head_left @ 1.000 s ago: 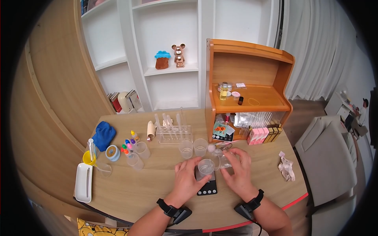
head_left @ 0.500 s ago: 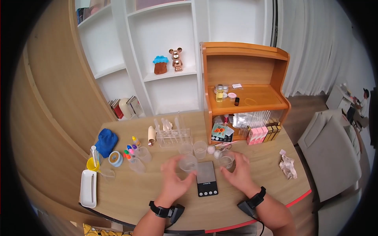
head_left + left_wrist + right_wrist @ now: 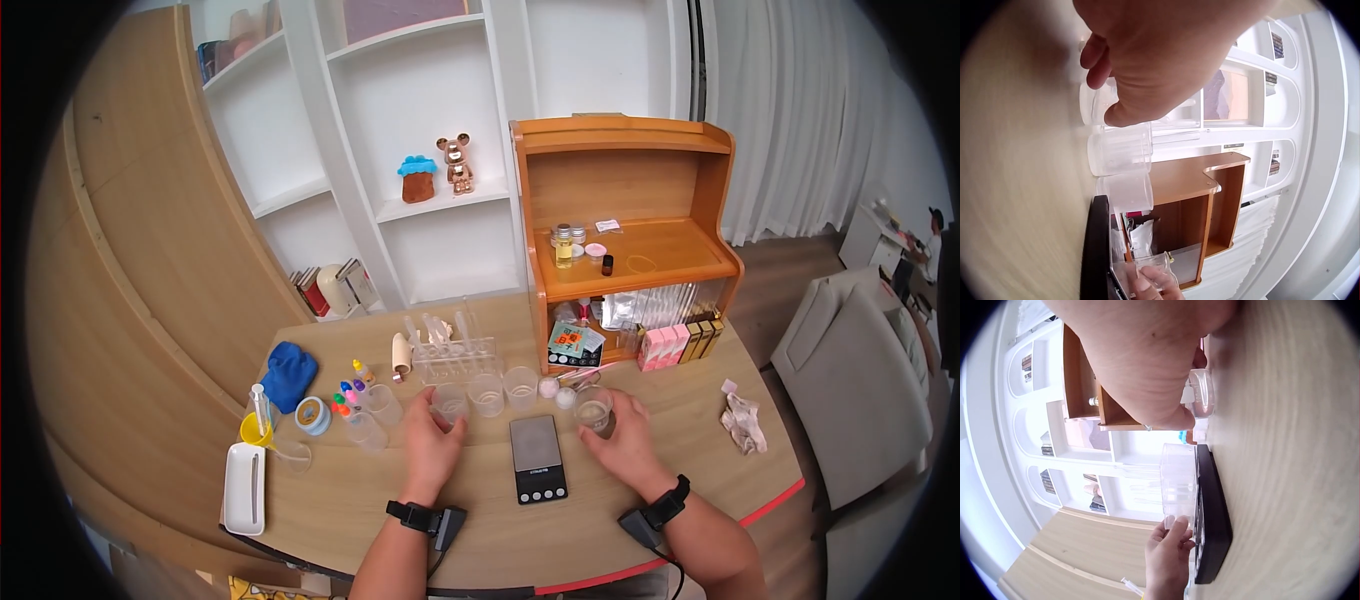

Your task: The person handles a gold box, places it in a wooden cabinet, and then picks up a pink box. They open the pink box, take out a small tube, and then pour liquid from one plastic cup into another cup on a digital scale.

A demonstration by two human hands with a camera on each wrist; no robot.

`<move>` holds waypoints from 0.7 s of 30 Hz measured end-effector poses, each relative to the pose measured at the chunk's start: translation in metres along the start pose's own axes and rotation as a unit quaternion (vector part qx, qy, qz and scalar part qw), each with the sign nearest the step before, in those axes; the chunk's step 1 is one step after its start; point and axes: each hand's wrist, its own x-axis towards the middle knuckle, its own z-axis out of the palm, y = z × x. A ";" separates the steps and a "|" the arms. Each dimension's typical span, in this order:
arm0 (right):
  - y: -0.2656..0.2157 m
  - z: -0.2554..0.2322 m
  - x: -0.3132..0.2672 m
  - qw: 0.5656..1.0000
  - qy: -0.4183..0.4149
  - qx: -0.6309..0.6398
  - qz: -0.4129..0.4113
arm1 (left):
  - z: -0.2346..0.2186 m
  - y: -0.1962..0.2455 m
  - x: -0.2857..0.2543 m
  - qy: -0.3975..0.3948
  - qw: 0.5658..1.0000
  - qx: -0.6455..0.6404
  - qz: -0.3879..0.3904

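My left hand (image 3: 433,450) holds a clear plastic cup (image 3: 452,404) low over the tabletop, at the left end of a row with two more clear cups (image 3: 487,397). In the left wrist view its thumb and fingers lie around that cup's side. My right hand (image 3: 628,440) grips a small clear beaker (image 3: 592,412), right of the scale; the right wrist view shows the beaker (image 3: 1204,394) close to the wood. Between the hands lies a black digital scale (image 3: 541,482) with a bare grey weighing plate.
Behind the cups stands a test-tube rack (image 3: 460,362); two small white balls (image 3: 549,388) sit near the beaker. Leftward are colored dropper bottles (image 3: 347,398), a tape roll (image 3: 313,415), a yellow funnel (image 3: 256,430) and a white tray (image 3: 240,505). A wooden shelf (image 3: 625,135) stands at the back right.
The left hand has carried the plastic cup from over the scale leftward to the row of cups. The right hand has moved the beaker away to the right, leaving the scale uncovered.
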 end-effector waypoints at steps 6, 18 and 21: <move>0.001 0.000 -0.001 1.000 -0.004 -0.003 0.003 | 0.007 -0.008 0.000 -0.022 0.999 -0.025 -0.008; -0.004 -0.007 0.000 1.000 0.000 -0.006 0.004 | -0.046 0.089 -0.043 -0.140 0.987 0.031 0.066; 0.002 -0.003 -0.001 1.000 0.007 -0.011 -0.007 | -0.037 0.077 -0.051 -0.420 0.896 0.134 0.053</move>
